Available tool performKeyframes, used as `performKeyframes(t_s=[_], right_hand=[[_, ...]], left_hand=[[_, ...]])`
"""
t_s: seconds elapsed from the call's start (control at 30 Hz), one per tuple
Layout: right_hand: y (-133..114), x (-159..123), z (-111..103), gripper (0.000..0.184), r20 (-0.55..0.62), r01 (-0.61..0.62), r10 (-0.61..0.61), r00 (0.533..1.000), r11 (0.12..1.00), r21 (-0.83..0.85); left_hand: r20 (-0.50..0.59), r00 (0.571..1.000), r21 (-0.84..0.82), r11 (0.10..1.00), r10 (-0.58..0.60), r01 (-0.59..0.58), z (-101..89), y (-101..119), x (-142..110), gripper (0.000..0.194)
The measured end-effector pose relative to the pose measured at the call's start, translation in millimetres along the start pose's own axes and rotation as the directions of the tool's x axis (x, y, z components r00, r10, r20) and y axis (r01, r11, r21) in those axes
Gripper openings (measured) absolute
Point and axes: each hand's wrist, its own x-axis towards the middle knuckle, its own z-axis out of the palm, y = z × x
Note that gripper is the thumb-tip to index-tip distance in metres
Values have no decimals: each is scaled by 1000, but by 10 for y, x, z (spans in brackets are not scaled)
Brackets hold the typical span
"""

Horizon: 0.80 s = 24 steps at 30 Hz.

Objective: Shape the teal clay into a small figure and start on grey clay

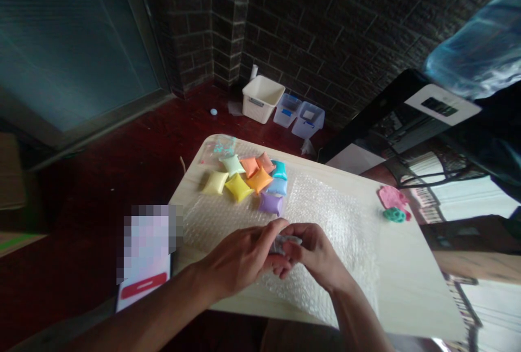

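Both hands meet over the bubble wrap point(325, 216) near the front of the table. Between them is a small grey, somewhat shiny object point(280, 242), mostly hidden by the fingers; its kind cannot be made out. My left hand point(244, 251) curls around it from the left. On the other side, my right hand point(315, 251) pinches it with the thumb and fingers. Just beyond the fingers lies a purple pillow-shaped packet point(271, 203). Behind that sit several more such packets, among them a yellow packet point(239, 187), an orange packet point(259, 179) and a pale blue packet point(277, 186).
A clear bag with turquoise bits point(223, 148) lies at the table's far left corner. Pink and green lumps point(394, 204) rest near the right edge. A phone-like screen point(144, 265) stands at left. On the floor beyond are a white basket point(262, 100) and clear bins point(308, 120).
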Motion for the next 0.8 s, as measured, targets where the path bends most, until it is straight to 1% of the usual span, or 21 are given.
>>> performKeyframes(t_s=[0.1,0.2,0.27,0.33,0.4,0.5,0.63,0.7,0.8], right_hand=[[3,-16,-22,38,40,-17,16,999,999,37],[-2,-16,-16,35,20,7,-7,1000,1000,24],[-11,-9,-1,34,10,8,-8,1000,1000,-2],[-19,0,13,34,-4,5,-5,1000,1000,-21],[-25,6,21,33,-25,10,-11,1000,1000,-28],[-24,9,25,34,-51,28,-30,998,999,-36],[-12,10,35,36,-25,11,-12,1000,999,-35],[-5,8,39,36,-8,-15,15,1000,999,-28],[4,0,25,40,32,-100,101,994,995,-27]], left_hand=[[37,998,-4,999,46,-46,12,-8,-22,50],[73,997,17,1000,19,-20,-1,-2,-28,47],[110,994,41,999,-17,13,-16,-6,-23,53],[131,991,67,997,-35,26,-26,-24,-16,65],[124,992,91,996,-25,14,-29,-48,-10,72],[104,995,128,992,6,-19,-30,-68,-6,76],[100,994,163,985,45,-61,-26,-61,-10,77],[80,995,202,977,59,-74,-18,-65,-17,75],[74,994,305,947,78,-97,-1,-82,-29,74]])
